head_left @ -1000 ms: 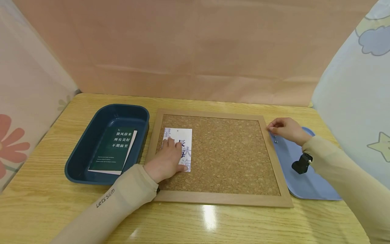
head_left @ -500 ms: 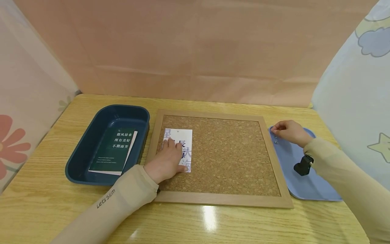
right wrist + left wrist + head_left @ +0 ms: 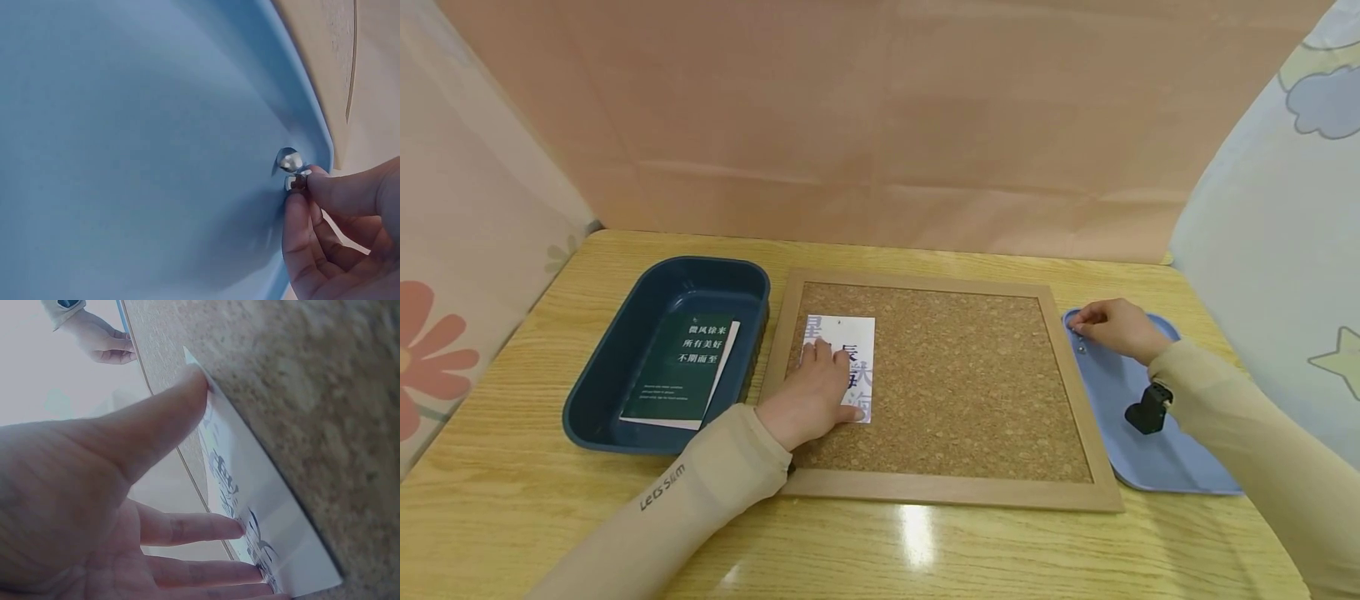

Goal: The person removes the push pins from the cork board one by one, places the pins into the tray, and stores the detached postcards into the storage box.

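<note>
A white card (image 3: 859, 342) with purple and dark lettering lies on the left part of the cork board (image 3: 955, 383). My left hand (image 3: 811, 392) presses it there, fingers and thumb spread over its face; a small dark spot shows near its top edge. In the left wrist view the thumb lies along the card (image 3: 275, 519) and the fingertips touch the lettering. My right hand (image 3: 1116, 327) is at the far left corner of the blue tray (image 3: 1172, 458). Its thumb and fingers pinch a small silver push pin (image 3: 295, 182), and another shiny pin (image 3: 289, 160) lies right beside it.
A dark blue bin (image 3: 576, 408) stands left of the board, with a green card (image 3: 677, 375) over a white one inside. The board's wooden frame (image 3: 955, 490) borders the tray. A brown paper backdrop (image 3: 880, 125) rises behind the table.
My right hand has moved slightly right and toward me, from the board's edge down into the tray corner. The left hand and the card have stayed in place.
</note>
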`<act>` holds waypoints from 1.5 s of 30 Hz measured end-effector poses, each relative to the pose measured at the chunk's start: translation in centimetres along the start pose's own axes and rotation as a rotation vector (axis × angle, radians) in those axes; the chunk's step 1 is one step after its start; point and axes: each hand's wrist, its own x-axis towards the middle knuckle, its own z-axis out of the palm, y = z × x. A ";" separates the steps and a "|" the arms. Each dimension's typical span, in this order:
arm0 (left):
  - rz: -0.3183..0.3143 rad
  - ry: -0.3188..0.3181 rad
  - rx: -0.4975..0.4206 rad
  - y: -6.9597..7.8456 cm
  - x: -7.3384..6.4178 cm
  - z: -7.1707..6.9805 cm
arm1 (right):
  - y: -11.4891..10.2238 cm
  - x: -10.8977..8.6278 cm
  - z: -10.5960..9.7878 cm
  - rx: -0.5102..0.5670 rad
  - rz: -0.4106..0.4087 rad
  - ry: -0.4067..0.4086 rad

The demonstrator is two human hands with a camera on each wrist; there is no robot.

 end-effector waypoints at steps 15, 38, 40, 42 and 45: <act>-0.001 0.005 -0.005 0.0 0.1 0.0 | 0.0 -0.2 -0.5 0.010 -0.012 0.004; -0.010 -0.001 -0.001 0.0 0.1 0.0 | -7.1 0.9 0.4 0.062 -0.137 0.014; -0.014 -0.007 -0.006 0.0 0.2 0.0 | -8.0 1.0 0.9 0.062 -0.163 0.010; -0.015 -0.011 -0.009 0.0 0.2 0.0 | -8.9 1.1 1.3 0.065 -0.183 0.010; -0.016 -0.011 -0.012 0.0 0.1 0.0 | -10.0 1.2 1.8 0.077 -0.197 0.002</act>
